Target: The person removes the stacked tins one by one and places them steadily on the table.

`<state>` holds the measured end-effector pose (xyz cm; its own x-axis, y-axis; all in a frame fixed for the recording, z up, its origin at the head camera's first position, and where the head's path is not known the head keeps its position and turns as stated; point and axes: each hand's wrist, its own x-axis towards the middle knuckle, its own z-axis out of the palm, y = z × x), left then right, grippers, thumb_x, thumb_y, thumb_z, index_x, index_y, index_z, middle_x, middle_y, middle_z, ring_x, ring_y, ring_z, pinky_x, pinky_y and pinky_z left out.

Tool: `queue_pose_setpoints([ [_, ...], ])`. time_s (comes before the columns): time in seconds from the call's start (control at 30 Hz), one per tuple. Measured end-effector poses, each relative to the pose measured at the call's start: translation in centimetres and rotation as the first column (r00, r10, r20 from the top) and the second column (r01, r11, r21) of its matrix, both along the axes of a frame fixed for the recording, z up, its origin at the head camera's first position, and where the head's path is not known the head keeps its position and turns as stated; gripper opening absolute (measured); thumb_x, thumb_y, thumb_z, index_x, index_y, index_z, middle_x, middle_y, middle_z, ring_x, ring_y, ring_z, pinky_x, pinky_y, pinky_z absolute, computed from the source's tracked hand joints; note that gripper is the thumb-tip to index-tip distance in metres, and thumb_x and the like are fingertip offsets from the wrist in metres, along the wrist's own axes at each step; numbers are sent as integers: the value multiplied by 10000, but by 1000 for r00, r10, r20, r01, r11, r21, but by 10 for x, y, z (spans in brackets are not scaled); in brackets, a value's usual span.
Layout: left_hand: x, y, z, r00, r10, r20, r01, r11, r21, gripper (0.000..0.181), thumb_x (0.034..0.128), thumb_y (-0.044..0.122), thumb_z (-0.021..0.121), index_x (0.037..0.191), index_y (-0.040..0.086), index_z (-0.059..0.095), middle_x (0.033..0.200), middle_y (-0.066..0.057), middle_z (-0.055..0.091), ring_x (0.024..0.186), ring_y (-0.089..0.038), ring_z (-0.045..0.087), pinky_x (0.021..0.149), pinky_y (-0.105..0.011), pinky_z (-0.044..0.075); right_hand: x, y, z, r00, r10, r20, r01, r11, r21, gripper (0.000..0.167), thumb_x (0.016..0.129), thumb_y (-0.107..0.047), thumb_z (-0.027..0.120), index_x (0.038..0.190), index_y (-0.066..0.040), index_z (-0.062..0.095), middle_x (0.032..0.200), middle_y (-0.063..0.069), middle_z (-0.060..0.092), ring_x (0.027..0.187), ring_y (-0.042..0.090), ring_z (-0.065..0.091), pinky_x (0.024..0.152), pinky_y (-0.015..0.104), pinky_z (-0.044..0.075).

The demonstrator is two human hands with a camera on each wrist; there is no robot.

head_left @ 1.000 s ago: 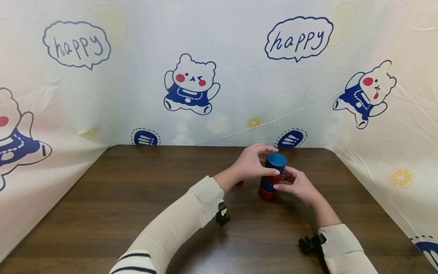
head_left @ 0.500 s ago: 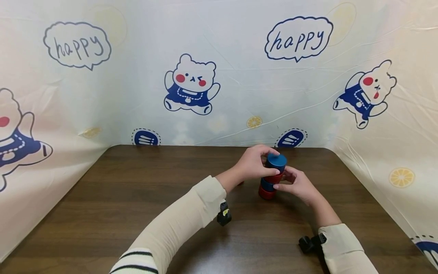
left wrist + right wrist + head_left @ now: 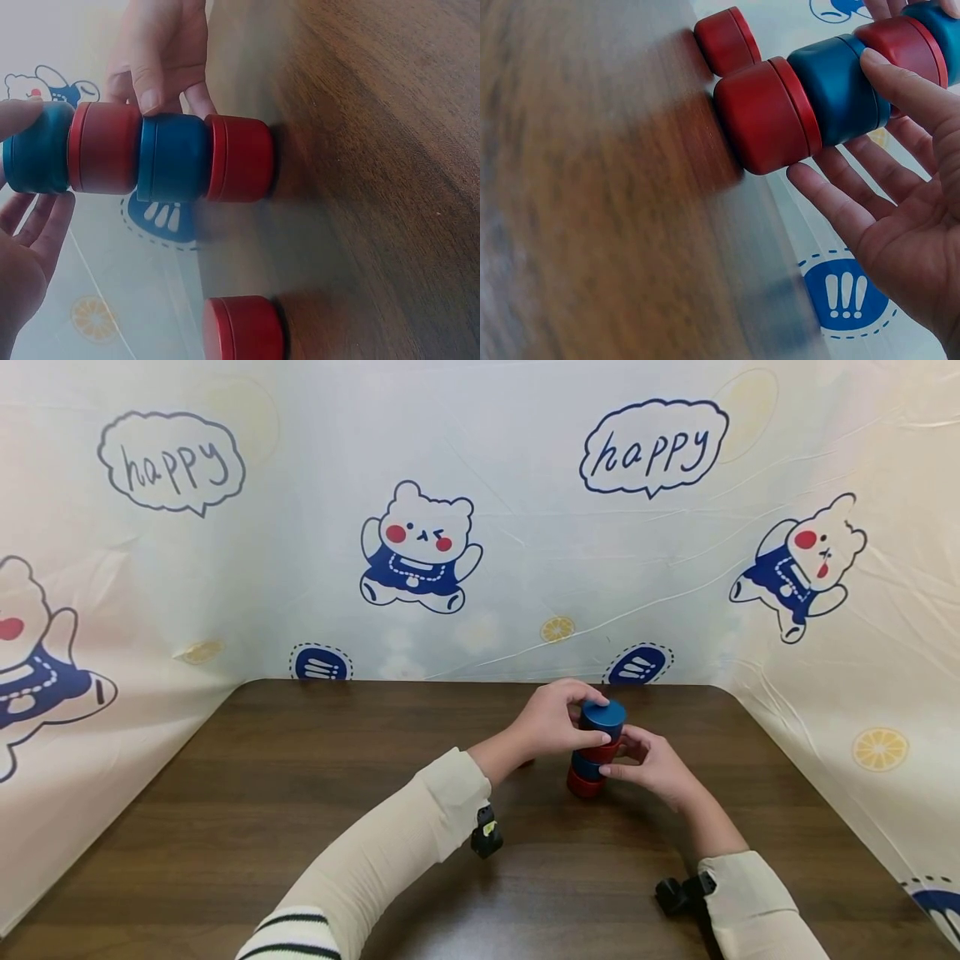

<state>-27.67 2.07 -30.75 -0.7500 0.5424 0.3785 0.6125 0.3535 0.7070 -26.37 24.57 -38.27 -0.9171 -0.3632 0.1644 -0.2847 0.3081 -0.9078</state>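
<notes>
A stack of round tins stands on the wooden table, alternating in colour. From the bottom come a red tin (image 3: 584, 784), a blue tin (image 3: 586, 766), a red tin (image 3: 106, 148) and a blue tin (image 3: 604, 715) on top. The left hand (image 3: 556, 720) pinches the top blue tin between thumb and fingers. Lower down, the right hand (image 3: 654, 767) steadies the stack, its thumb on the lower blue tin (image 3: 841, 88) and its fingers around the far side. In the left wrist view the four levels touch, roughly in line.
A separate red tin (image 3: 247, 330) stands on the table to the left of the stack, mostly hidden behind the left wrist in the head view. The table's (image 3: 337, 760) back edge meets a printed cloth (image 3: 525, 568) with bears.
The left hand's upper fingers have shifted onto the top blue tin's upper edge, and that tin sits slightly lower. The right hand stays in place.
</notes>
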Motion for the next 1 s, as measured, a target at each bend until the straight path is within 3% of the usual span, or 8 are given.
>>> queue_pose_setpoints([
  [0.23,0,-2,-1,1000,-2,-10,2,1000,10,394,792,208,830,1145,97,694,1189,-27,618,996,-94,601,789,-169,529,0,0,-1,1000,-5,11,5,1000,1,560,848,-126,765,1340,-17,519,1271,178,598,1152,351,548,979,510,462],
  [0.53,0,-7,0,1000,-6,-22,6,1000,20,383,802,189,820,1145,75,694,1210,-53,616,980,-119,619,816,-266,557,1,0,0,1000,-21,3,21,1000,16,571,844,-135,770,1341,-12,518,1269,186,598,1139,350,554,959,486,480],
  [1.0,2,-17,0,999,4,-41,-3,1000,18,388,792,186,827,1146,96,700,1234,-44,619,1018,-138,603,809,-174,520,1,-1,1,999,-31,8,31,999,24,580,832,-145,781,1338,-22,527,1263,177,606,1135,348,554,961,500,472],
])
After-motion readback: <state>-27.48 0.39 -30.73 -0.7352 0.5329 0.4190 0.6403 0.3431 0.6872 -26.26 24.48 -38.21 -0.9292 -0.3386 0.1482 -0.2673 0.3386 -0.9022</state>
